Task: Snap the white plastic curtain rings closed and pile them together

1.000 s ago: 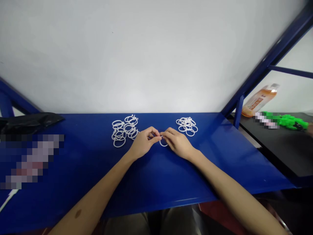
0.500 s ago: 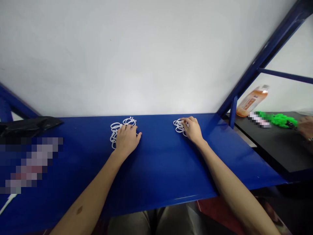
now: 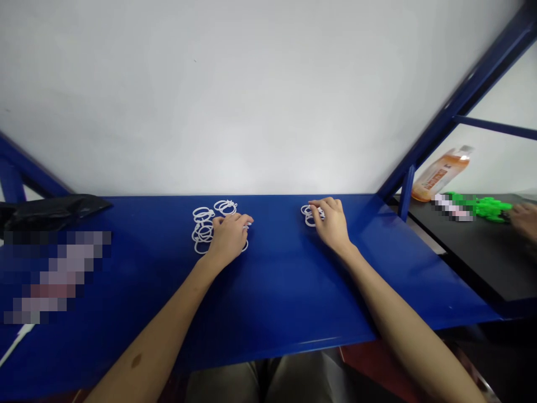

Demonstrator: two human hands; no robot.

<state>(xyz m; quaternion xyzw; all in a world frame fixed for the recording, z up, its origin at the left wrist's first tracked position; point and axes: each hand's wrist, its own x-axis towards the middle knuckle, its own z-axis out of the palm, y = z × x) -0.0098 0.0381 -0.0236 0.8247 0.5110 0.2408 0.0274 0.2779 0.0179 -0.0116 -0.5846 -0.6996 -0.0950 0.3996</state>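
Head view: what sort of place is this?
Likely a shared workshop: white rings in two groups on a blue table, and another person's hand beside green items at a black table.

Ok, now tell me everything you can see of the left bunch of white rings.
The left bunch of white rings is a loose spread of thin, smooth loops, plastic by their look, many overlapping, some with small knobs. It lies on the blue table, toward the back edge. The left grip covers its right part, with bits of white showing past the fingers; whether a ring is pinched there can't be told.
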